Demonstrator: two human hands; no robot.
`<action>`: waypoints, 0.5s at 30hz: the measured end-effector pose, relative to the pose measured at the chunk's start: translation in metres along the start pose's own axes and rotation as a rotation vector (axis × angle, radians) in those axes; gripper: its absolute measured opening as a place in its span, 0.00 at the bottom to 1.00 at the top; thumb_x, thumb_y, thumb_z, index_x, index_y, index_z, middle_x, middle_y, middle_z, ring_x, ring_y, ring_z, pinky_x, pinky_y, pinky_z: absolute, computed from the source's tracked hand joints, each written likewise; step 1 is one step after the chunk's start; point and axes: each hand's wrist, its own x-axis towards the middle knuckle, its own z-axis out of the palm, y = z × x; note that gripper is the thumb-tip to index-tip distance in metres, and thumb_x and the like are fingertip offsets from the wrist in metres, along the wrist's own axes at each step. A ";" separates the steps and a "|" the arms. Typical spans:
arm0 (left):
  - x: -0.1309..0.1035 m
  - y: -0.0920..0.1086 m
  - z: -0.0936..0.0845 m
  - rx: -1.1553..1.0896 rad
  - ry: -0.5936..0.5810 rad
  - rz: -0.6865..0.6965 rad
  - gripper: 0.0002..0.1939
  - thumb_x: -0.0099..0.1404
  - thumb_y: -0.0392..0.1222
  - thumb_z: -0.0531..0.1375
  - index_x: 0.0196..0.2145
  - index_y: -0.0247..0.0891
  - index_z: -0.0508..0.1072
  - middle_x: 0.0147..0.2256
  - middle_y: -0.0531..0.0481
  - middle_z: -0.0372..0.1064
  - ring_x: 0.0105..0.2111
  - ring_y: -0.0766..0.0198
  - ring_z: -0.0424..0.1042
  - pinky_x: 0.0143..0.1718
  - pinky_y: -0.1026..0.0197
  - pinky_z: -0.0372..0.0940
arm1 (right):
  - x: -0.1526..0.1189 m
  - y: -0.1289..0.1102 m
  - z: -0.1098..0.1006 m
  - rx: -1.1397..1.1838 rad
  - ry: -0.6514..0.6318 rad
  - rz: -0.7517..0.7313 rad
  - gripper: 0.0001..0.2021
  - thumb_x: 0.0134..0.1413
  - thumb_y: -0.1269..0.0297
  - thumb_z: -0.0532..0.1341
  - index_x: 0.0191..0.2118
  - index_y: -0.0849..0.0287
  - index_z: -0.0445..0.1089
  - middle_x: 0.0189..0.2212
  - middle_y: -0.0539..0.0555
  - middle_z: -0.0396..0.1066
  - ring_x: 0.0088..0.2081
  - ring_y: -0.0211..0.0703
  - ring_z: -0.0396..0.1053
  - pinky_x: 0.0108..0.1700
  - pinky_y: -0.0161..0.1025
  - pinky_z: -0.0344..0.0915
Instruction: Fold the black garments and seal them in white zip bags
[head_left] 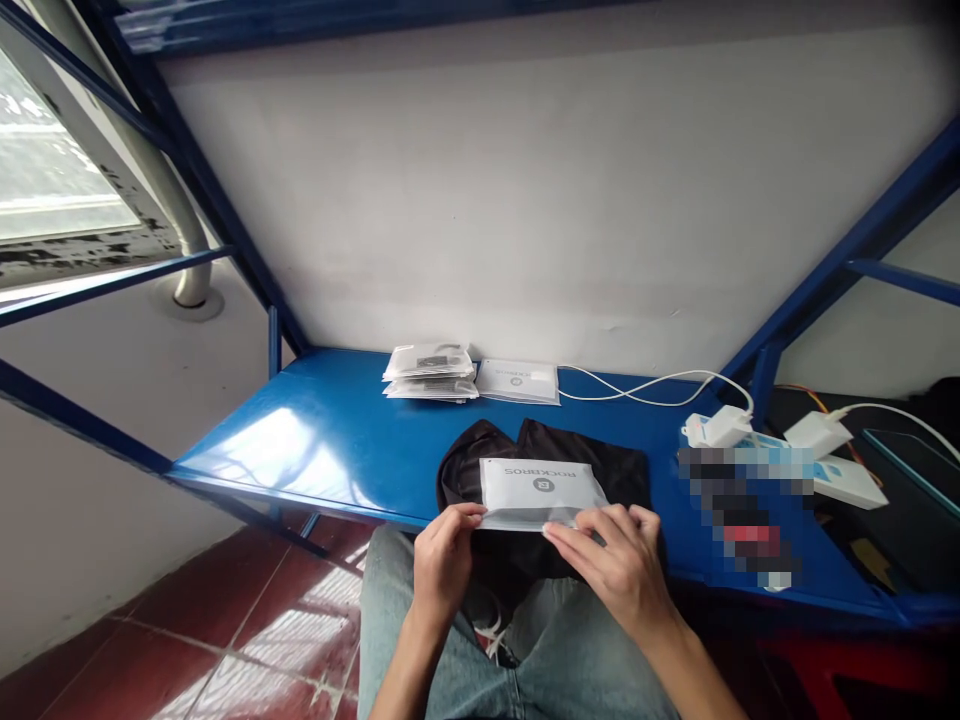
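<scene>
Grey pouch [538,490] lies on the black garment [555,460] at the shelf [315,440] edge; left hand [442,560] and right hand [619,565] pinch its near edge. Garment not yet inside; finished packs [431,372] wait behind.

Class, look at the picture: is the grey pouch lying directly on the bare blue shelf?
No, the grey pouch lies on a black garment, with both hands pinching its near edge.
</scene>
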 end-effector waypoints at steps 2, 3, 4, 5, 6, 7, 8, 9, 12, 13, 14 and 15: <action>0.000 -0.003 -0.004 0.022 -0.037 0.002 0.14 0.72 0.29 0.51 0.33 0.40 0.73 0.38 0.50 0.79 0.36 0.67 0.80 0.39 0.66 0.74 | -0.005 0.008 -0.005 -0.021 -0.007 -0.005 0.09 0.68 0.68 0.63 0.46 0.49 0.80 0.29 0.49 0.75 0.33 0.41 0.68 0.44 0.46 0.51; 0.001 -0.002 -0.006 0.044 -0.066 0.018 0.14 0.72 0.29 0.51 0.34 0.40 0.73 0.40 0.48 0.79 0.39 0.65 0.80 0.41 0.64 0.75 | -0.007 0.010 -0.005 -0.023 -0.014 -0.006 0.09 0.68 0.68 0.63 0.46 0.49 0.80 0.30 0.49 0.76 0.33 0.41 0.69 0.44 0.46 0.52; 0.003 0.000 -0.009 0.080 -0.102 0.043 0.13 0.72 0.30 0.52 0.36 0.40 0.75 0.44 0.46 0.79 0.44 0.63 0.80 0.45 0.61 0.75 | -0.009 0.012 -0.005 -0.020 -0.022 0.003 0.09 0.67 0.68 0.64 0.46 0.48 0.80 0.31 0.49 0.76 0.34 0.41 0.70 0.45 0.46 0.54; 0.005 0.004 -0.011 0.125 -0.151 0.074 0.11 0.72 0.31 0.54 0.40 0.41 0.76 0.50 0.44 0.77 0.51 0.59 0.78 0.50 0.56 0.74 | -0.009 0.013 -0.005 -0.011 -0.037 0.017 0.09 0.67 0.67 0.64 0.47 0.47 0.80 0.34 0.50 0.78 0.36 0.42 0.72 0.48 0.47 0.55; 0.009 0.010 -0.013 0.175 -0.215 0.111 0.10 0.71 0.34 0.58 0.46 0.42 0.77 0.56 0.41 0.74 0.58 0.54 0.73 0.55 0.50 0.72 | -0.009 0.014 -0.003 0.004 -0.062 0.031 0.10 0.66 0.64 0.65 0.49 0.45 0.80 0.39 0.52 0.79 0.40 0.45 0.74 0.51 0.49 0.56; 0.014 0.016 -0.014 0.221 -0.293 0.154 0.15 0.70 0.39 0.63 0.53 0.44 0.75 0.62 0.39 0.68 0.64 0.49 0.67 0.60 0.45 0.69 | -0.008 0.015 -0.001 0.026 -0.098 0.047 0.13 0.65 0.61 0.66 0.53 0.43 0.78 0.47 0.54 0.79 0.47 0.49 0.75 0.56 0.52 0.57; 0.020 0.023 -0.014 0.257 -0.378 0.195 0.24 0.68 0.43 0.66 0.61 0.45 0.71 0.67 0.38 0.61 0.68 0.45 0.60 0.64 0.40 0.64 | -0.006 0.016 0.001 0.056 -0.141 0.072 0.18 0.65 0.58 0.66 0.59 0.41 0.74 0.55 0.55 0.76 0.54 0.54 0.73 0.61 0.55 0.55; 0.027 0.029 -0.013 0.283 -0.457 0.225 0.33 0.67 0.48 0.67 0.67 0.47 0.65 0.71 0.38 0.54 0.71 0.44 0.54 0.66 0.38 0.61 | -0.003 0.017 0.003 0.093 -0.187 0.105 0.23 0.65 0.56 0.65 0.64 0.39 0.69 0.63 0.55 0.70 0.61 0.57 0.69 0.65 0.60 0.53; 0.042 0.037 0.001 0.332 -0.620 0.250 0.42 0.72 0.55 0.61 0.75 0.46 0.47 0.74 0.38 0.43 0.74 0.46 0.45 0.69 0.38 0.55 | 0.003 0.019 0.007 0.209 -0.313 0.185 0.33 0.65 0.55 0.64 0.72 0.38 0.56 0.73 0.53 0.54 0.71 0.61 0.56 0.70 0.68 0.46; 0.044 0.036 0.007 0.348 -0.652 0.250 0.44 0.72 0.56 0.60 0.75 0.45 0.43 0.74 0.37 0.42 0.74 0.46 0.43 0.69 0.38 0.55 | 0.004 0.020 0.007 0.229 -0.338 0.185 0.34 0.63 0.55 0.66 0.72 0.38 0.57 0.73 0.53 0.53 0.71 0.62 0.55 0.71 0.69 0.46; 0.044 0.032 0.014 0.363 -0.679 0.253 0.48 0.70 0.59 0.61 0.76 0.43 0.40 0.74 0.35 0.42 0.74 0.45 0.42 0.68 0.38 0.55 | 0.003 0.020 0.008 0.235 -0.351 0.166 0.33 0.61 0.56 0.67 0.70 0.39 0.60 0.73 0.53 0.54 0.71 0.62 0.55 0.70 0.70 0.47; 0.043 0.027 0.019 0.375 -0.704 0.262 0.55 0.66 0.62 0.64 0.76 0.41 0.37 0.74 0.32 0.41 0.74 0.42 0.41 0.68 0.36 0.55 | 0.002 0.021 0.008 0.230 -0.353 0.134 0.30 0.60 0.57 0.69 0.67 0.40 0.66 0.71 0.53 0.58 0.71 0.62 0.56 0.70 0.69 0.50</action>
